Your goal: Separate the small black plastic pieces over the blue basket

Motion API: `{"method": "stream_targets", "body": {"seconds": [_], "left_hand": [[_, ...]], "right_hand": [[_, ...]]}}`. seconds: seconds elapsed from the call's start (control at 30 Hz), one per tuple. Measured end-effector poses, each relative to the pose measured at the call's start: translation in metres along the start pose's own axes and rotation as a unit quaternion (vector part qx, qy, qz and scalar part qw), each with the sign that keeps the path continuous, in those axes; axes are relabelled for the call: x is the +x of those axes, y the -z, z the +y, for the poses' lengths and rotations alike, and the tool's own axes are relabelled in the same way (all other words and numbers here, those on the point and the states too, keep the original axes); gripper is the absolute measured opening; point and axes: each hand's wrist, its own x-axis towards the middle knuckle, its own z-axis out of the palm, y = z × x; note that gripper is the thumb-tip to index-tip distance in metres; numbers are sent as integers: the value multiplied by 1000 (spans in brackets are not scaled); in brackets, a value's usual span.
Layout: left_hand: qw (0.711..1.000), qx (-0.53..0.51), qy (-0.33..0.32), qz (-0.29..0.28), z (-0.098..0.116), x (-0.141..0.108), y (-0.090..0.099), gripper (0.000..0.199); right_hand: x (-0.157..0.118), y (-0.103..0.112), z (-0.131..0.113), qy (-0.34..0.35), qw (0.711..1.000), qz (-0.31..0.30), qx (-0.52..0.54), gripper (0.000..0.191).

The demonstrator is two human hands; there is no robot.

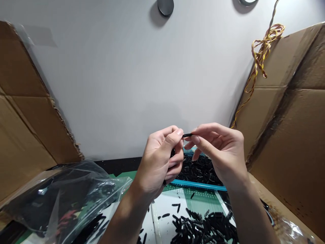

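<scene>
Between my two hands a slim black rod-like piece (187,135) is held level, its exact kind too small to make out. My left hand (162,154) pinches one end between thumb and forefinger, the other fingers curled in; something black shows within them. The thumb and forefinger of my right hand (220,149) close on the other end, while its remaining fingers are loosely bent. Below and behind the hands is a blue plastic basket (200,184) full of similar black pieces (198,167). A pile of such pieces (203,227) lies nearer to me.
A clear zip bag (63,193) with dark contents lies at left. Cardboard panels (27,101) stand on the left and right, before a pale wall (127,84). Twisted yellow-brown wires (264,51) hang at right. Crumpled clear plastic (291,232) sits at lower right.
</scene>
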Motion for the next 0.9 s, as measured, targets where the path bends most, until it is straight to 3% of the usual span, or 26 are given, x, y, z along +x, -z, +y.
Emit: {"method": "stream_targets", "body": {"seconds": [0.9], "left_hand": [[995, 76, -65, 17, -4, 4, 6, 25]], "right_hand": [[4, -12, 11, -42, 998, 32, 44, 14]]}}
